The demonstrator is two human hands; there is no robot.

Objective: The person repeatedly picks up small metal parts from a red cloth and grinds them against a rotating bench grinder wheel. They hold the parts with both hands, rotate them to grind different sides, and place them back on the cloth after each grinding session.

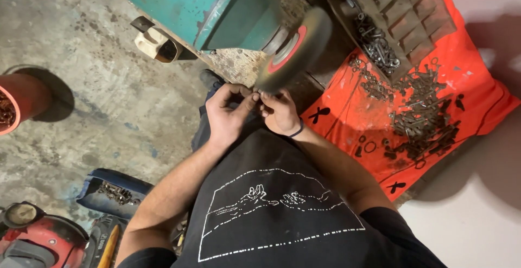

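While we stand at the teal bench grinder (217,7), our left hand (228,117) and right hand (281,113) curl together, fingertips pinching a small part, too small to identify, against the grey wire wheel with its red hub (293,48). At three o'clock, rusty bolts (423,121) lie heaped on an orange cloth (477,83); at nine o'clock stands a red bucket (19,102).

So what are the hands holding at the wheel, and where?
Both hands pinch something small between their fingers right under the grinder wheel; it is too hidden to name.
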